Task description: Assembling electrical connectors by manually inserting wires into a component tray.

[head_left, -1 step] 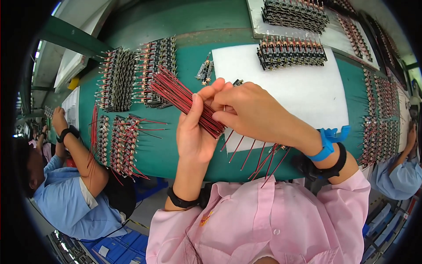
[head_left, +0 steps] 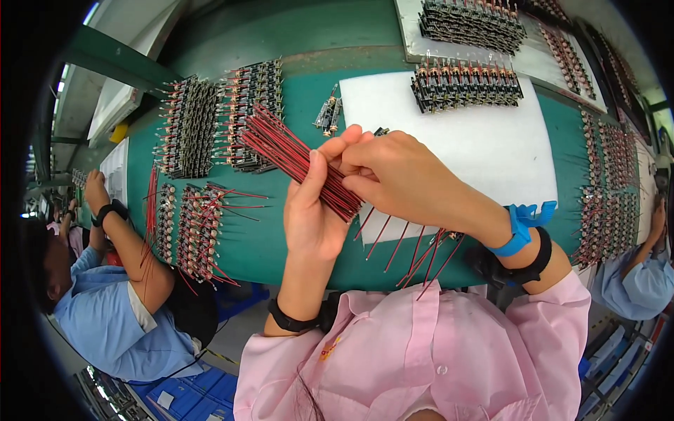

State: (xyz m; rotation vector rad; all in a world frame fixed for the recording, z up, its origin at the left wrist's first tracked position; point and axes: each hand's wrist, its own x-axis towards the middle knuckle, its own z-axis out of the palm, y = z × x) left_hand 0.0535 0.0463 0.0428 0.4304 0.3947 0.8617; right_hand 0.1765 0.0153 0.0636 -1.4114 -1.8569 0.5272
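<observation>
A thick bundle of red and black wires (head_left: 284,151) lies slantwise across my left hand (head_left: 312,200), whose thumb and fingers are closed round it. My right hand (head_left: 386,172) is at the bundle's near side with its fingers bent together. What the right fingertips pinch, if anything, is hidden behind that hand. Under my right forearm, several loose red and black wires (head_left: 394,247) stick out toward me over the table edge. A small circuit board (head_left: 380,131) partly shows just beyond my fingers.
A white foam sheet (head_left: 484,151) bears a row of circuit boards (head_left: 467,85) at its far edge. Stacked boards (head_left: 189,126) and wired boards (head_left: 200,228) stand on the green table (head_left: 295,84) to the left. Co-workers sit at both sides; one bent arm (head_left: 144,249) is at the left.
My left hand and the wire bundle have shifted very slightly to the right. My right hand stays almost in place.
</observation>
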